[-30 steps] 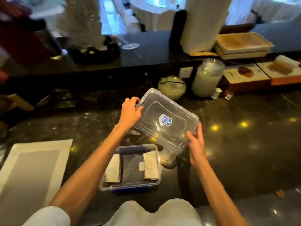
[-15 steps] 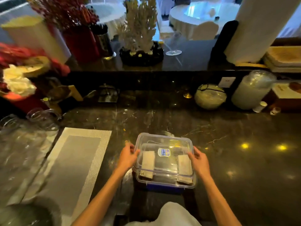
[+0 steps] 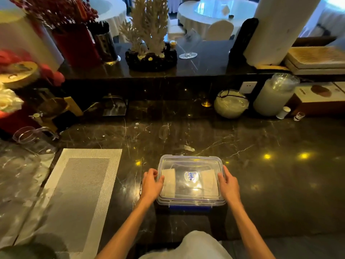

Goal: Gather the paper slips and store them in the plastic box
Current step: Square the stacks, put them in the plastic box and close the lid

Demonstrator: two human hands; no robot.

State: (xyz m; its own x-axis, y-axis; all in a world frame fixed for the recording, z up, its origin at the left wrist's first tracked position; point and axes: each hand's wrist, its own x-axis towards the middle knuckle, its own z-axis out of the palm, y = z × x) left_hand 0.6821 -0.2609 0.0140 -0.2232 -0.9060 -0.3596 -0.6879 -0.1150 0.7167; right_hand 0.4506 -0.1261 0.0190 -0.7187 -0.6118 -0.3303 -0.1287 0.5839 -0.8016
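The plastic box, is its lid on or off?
On. The clear lid covers the box, with both hands at its sides. Whether it is clipped, I cannot tell.

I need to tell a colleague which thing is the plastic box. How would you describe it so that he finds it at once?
On the dark marble counter, look at the near edge, right of the woven grey placemat. The plastic box sits between the left hand and right hand. It alone is clear, with a lid and two pale paper stacks inside.
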